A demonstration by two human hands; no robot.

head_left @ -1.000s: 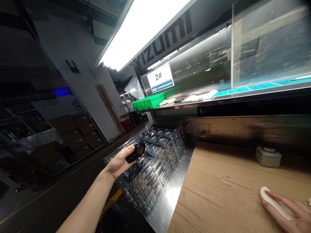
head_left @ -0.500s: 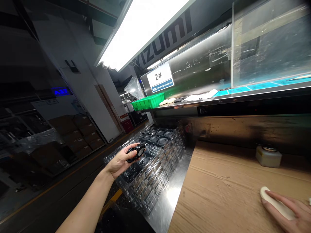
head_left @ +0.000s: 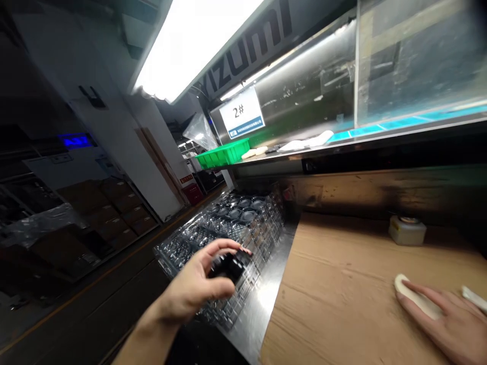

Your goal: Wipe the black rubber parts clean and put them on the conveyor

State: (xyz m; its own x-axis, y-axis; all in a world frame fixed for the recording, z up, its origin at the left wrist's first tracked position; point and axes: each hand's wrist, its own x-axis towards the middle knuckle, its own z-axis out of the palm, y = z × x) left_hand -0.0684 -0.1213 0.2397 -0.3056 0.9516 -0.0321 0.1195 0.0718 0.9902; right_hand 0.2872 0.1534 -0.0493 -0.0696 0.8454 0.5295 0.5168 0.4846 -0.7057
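My left hand (head_left: 186, 289) is closed round a black round part (head_left: 230, 266), fingers over its top and thumb below. Motion smears the part's details. It is in front of the stacked clear plastic trays (head_left: 262, 230), whose top tray has rows of round pockets with dark round pieces in some. At the lower right, my right hand (head_left: 452, 314) grips a cream-coloured, flat oval pad (head_left: 416, 299) against the cardboard sheet (head_left: 335, 284). Part of the pad is hidden under the fingers.
A squat bottle (head_left: 407, 230) stands at the cardboard's back edge. Beside my right hand lies a whitish strip (head_left: 474, 299). The shelf above carries a green bin (head_left: 224, 154), more cream pads (head_left: 254, 152) and a white cloth (head_left: 308, 141). Bare metal table (head_left: 266, 299) separates trays and cardboard.
My left hand has come nearer and to the right with the black part, away from above the trays. My right hand stays on the pad. The whole view has shifted slightly.
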